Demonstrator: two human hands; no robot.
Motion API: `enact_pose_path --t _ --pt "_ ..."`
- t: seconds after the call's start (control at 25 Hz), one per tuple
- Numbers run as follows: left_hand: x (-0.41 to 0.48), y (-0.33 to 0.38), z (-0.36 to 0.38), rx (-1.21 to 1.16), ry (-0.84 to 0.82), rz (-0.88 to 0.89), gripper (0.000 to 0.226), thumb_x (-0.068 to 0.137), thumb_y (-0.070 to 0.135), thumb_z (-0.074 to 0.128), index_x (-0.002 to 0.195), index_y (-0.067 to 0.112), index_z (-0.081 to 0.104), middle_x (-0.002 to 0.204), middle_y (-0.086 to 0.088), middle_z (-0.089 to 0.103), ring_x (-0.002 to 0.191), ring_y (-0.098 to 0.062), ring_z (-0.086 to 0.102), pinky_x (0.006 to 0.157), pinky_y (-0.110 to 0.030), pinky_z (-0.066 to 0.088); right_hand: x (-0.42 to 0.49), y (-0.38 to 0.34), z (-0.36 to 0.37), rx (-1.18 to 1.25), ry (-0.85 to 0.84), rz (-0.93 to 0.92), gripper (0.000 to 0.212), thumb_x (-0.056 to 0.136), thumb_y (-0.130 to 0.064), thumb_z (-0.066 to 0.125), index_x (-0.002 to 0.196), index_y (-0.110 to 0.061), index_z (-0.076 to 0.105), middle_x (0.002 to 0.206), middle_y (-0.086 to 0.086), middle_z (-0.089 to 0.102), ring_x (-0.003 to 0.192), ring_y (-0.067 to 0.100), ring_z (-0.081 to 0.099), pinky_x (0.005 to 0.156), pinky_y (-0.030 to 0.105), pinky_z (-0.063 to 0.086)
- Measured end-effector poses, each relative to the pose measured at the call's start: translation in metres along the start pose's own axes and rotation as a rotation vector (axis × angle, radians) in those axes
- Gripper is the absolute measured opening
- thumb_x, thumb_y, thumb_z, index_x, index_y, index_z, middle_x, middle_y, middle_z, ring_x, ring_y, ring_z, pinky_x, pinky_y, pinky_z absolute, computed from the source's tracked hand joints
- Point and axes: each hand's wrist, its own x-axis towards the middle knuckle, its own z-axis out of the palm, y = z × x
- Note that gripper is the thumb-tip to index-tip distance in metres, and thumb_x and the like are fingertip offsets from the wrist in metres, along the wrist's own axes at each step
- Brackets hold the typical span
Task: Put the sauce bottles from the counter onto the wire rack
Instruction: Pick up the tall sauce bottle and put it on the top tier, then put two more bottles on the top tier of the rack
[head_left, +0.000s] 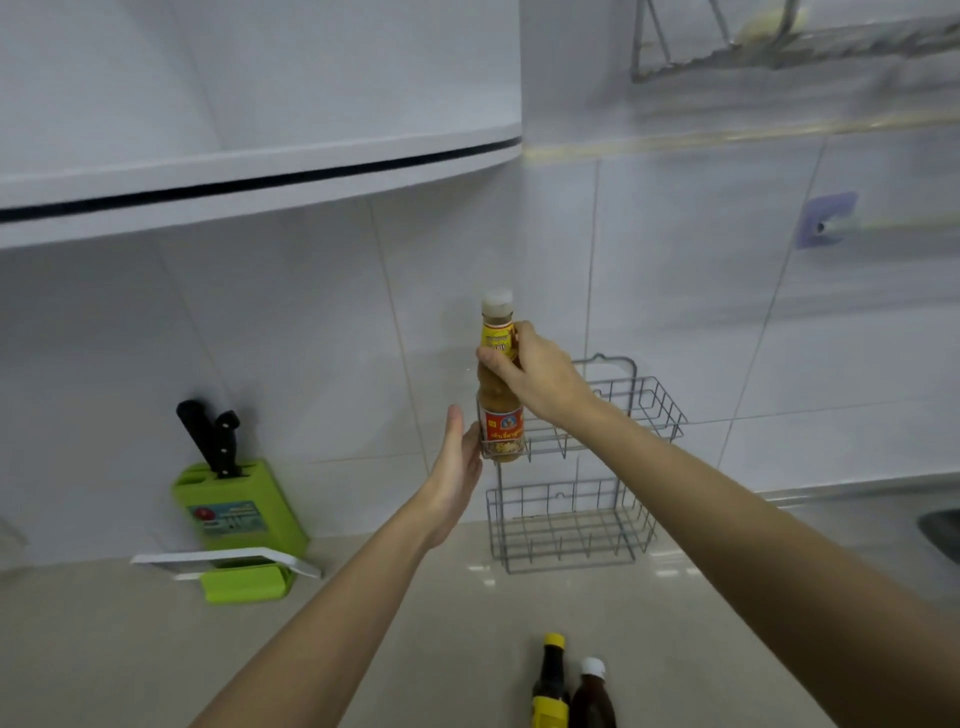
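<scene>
A tan sauce bottle with a white cap and a red and yellow label stands upright at the left end of the upper basket of the grey wire rack, which hangs on the tiled wall. My right hand grips the bottle's neck. My left hand is flat and open, its fingertips beside the bottle's base at the rack's left edge. Two more bottles stand on the counter at the bottom edge: a dark bottle with a yellow cap and a brown bottle with a white cap.
The rack's lower basket hangs just above the beige counter. A green knife block with black-handled knives stands at the left. A white cabinet overhangs above. A sink edge shows at the right.
</scene>
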Motion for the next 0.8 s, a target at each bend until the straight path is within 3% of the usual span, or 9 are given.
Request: enact_pose_path --t 0.12,0.2,0.24,0.36,0.44,0.48,0.6,0.72,0.8 --pt "-0.005 -0.009 -0.010 -0.052 0.069 -0.056 0.081 0.093 0.066 0.009 0.154 0.012 0.003 0.164 -0.001 0.005 0.151 -0.013 0.008 0.125 -0.034 0.006 -0.041 0.019 -0.006 -0.230 0.129 -0.110 0.054 0.094 -0.048 0.042 0.129 -0.008 0.043 0.126 0.013 0.058 0.112 0.029 0.057 0.086 0.042 0.049" --pt "-0.010 -0.032 -0.022 0.102 0.134 -0.141 0.077 0.096 0.061 0.021 0.154 0.013 0.009 0.163 -0.003 0.012 0.150 -0.018 0.015 0.124 -0.037 0.012 -0.086 0.050 0.000 -0.425 0.181 -0.328 0.037 0.094 -0.037 0.043 0.112 -0.008 0.055 0.103 0.009 0.064 0.093 0.028 0.061 0.076 0.036 0.046" --pt "-0.013 -0.046 -0.028 0.236 0.148 -0.199 0.074 0.096 0.059 0.028 0.152 0.012 0.019 0.160 -0.006 0.023 0.147 -0.021 0.025 0.123 -0.040 0.018 -0.112 0.069 0.006 -0.467 0.101 -0.333 0.029 0.093 -0.035 0.043 0.102 -0.011 0.056 0.092 0.007 0.065 0.085 0.027 0.062 0.069 0.033 0.041" --pt "-0.025 -0.088 -0.032 0.564 -0.057 -0.365 0.047 0.097 0.043 0.045 0.124 0.005 0.054 0.131 -0.016 0.060 0.122 -0.025 0.056 0.110 -0.037 0.043 -0.171 0.127 0.037 -0.482 -0.391 0.116 0.029 0.094 -0.044 0.043 0.093 -0.016 0.052 0.095 0.007 0.065 0.089 0.029 0.063 0.065 0.031 0.039" --pt "-0.031 -0.117 -0.020 0.751 -0.251 -0.441 0.033 0.097 0.033 0.049 0.104 0.003 0.062 0.110 -0.015 0.069 0.103 -0.025 0.064 0.091 -0.031 0.051 -0.197 0.156 0.061 -0.606 -0.694 0.320 0.051 0.092 -0.059 0.037 0.103 -0.013 0.057 0.108 0.011 0.065 0.099 0.029 0.062 0.075 0.034 0.044" --pt "-0.033 -0.130 -0.013 0.894 -0.315 -0.427 0.032 0.096 0.031 0.051 0.098 0.001 0.064 0.104 -0.015 0.070 0.098 -0.026 0.065 0.084 -0.031 0.051 -0.206 0.162 0.070 -0.677 -0.765 0.345 0.064 0.089 -0.066 0.033 0.105 -0.010 0.059 0.111 0.011 0.065 0.101 0.028 0.062 0.077 0.034 0.044" --pt "-0.028 -0.170 0.001 1.229 -0.381 -0.360 0.038 0.091 0.036 0.054 0.098 0.001 0.067 0.106 -0.018 0.071 0.099 -0.032 0.066 0.082 -0.036 0.050 -0.224 0.169 0.093 -0.664 -0.846 0.408 0.081 0.076 -0.081 0.034 0.099 -0.009 0.064 0.103 0.009 0.068 0.096 0.026 0.064 0.073 0.032 0.042" --pt "-0.015 -0.193 0.015 1.190 -0.308 -0.396 0.043 0.091 0.048 0.050 0.081 0.007 0.058 0.091 -0.020 0.070 0.078 -0.032 0.064 0.069 -0.039 0.050 -0.226 0.182 0.102 -0.357 -0.884 0.662 0.067 0.072 -0.074 0.053 0.072 -0.008 0.062 0.068 0.007 0.066 0.074 0.026 0.069 0.066 0.030 0.051" --pt "-0.014 -0.197 0.024 1.170 -0.207 -0.371 0.049 0.083 0.059 0.055 0.070 0.012 0.050 0.076 -0.012 0.064 0.073 -0.029 0.059 0.061 -0.036 0.043 -0.231 0.188 0.099 -0.141 -0.827 0.815 0.052 0.072 -0.057 0.065 0.067 -0.005 0.061 0.057 0.007 0.062 0.056 0.025 0.068 0.054 0.029 0.057"
